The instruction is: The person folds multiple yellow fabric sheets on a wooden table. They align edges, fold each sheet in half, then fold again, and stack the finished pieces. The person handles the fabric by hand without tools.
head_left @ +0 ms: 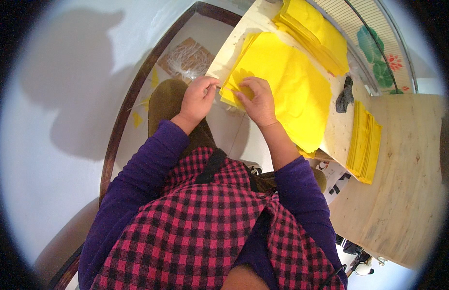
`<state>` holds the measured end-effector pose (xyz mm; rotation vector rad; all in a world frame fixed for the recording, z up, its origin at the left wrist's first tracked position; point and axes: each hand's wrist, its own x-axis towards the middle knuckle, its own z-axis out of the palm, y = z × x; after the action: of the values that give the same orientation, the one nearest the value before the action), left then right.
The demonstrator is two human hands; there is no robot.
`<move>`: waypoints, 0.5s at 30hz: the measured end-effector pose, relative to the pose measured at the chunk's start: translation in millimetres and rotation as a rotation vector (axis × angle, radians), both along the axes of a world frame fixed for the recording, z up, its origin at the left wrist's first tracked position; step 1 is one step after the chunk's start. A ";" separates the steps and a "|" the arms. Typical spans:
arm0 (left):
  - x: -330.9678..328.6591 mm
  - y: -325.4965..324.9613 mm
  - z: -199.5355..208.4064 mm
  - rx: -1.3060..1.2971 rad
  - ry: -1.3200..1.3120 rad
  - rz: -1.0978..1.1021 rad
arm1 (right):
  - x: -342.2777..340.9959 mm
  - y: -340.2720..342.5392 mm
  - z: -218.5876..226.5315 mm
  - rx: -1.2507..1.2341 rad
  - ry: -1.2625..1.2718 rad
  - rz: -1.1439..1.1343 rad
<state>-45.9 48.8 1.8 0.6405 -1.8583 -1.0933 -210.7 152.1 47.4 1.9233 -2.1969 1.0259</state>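
Checked top, one, pink and black, fills the foreground. Two purple sleeves run forward from it, one per arm. Beyond it, brown trousers — one knee left of the hands, well lit.

Hands: two, both bare, close together but apart. Left hand is off the stack's near corner, thumb and forefinger brought together at the tips; whether something thin lies between them, cannot tell. Right hand lies over that corner, fingers curled, thumb pointing left along the cloth; whether it pinches a layer, cannot tell.

Yellow cloth: three stacks. Largest stack lies flat under the right hand, its layers fanned at the left edge, too many to count. Second stack sits just beyond, at the far side. Third stack, narrow, lies to the right. Pale wooden table under the largest. One dark grey bundle, crumpled, between the largest and the narrow stack.

Floor, left of the table: one brown cardboard piece with a tangle of white strands on it — strands uncountable. Yellow scraps near the dark wall trim, at least two.
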 end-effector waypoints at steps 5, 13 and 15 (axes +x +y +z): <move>-0.8 -1.7 -0.6 0.009 -0.034 -0.004 | 1.3 -1.7 3.8 0.016 0.077 0.026; -0.3 -0.2 -0.5 -0.003 0.010 0.000 | 3.5 -1.9 12.6 0.042 0.163 -0.032; -0.5 -0.7 -1.5 0.000 0.008 -0.003 | 2.1 -2.7 12.3 0.085 0.087 -0.087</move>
<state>-46.4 48.1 0.3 0.6319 -1.8530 -1.0963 -208.6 149.4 59.7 1.8486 -2.2880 0.8336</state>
